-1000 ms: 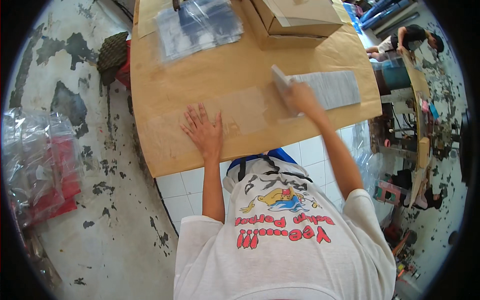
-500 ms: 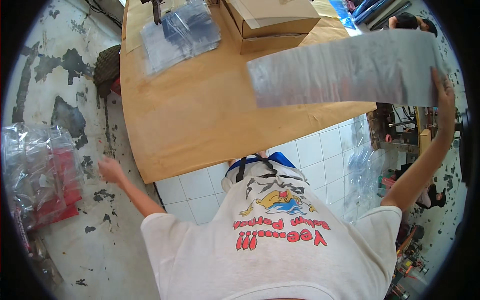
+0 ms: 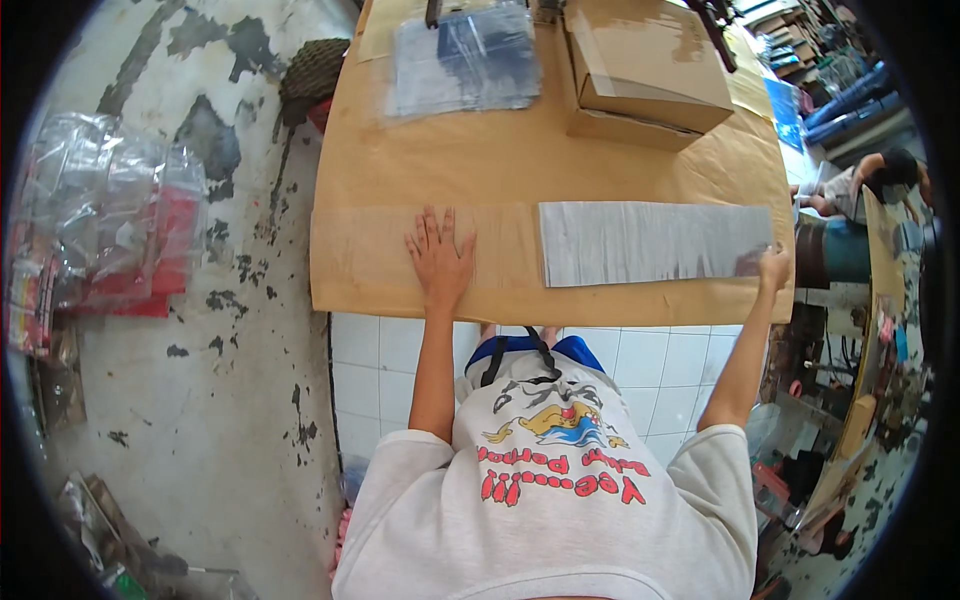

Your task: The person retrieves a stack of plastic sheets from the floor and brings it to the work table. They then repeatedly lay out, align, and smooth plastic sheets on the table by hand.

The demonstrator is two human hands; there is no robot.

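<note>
A long silvery-grey plastic strip [image 3: 655,243] lies along the near side of the paper-covered table [image 3: 430,165]. My right hand [image 3: 773,267] pinches its right end, close to the table's right edge. To the left of the strip, a faint, clear plastic film [image 3: 365,243] stretches over the brown paper. My left hand [image 3: 440,265] rests on this film, palm down with fingers spread. Whether film and strip are joined, I cannot tell.
A cardboard box [image 3: 650,60] stands at the table's far right, beside a stack of clear plastic bags [image 3: 465,60]. More clear and red plastic packages [image 3: 120,220] are at the left. A person [image 3: 885,170] sits beyond the table's right side, near blue rolls [image 3: 850,105].
My right hand has brought the raised silvery strip down onto the table. From out at the left, my left hand has come over the table and now lies flat. The view has shifted.
</note>
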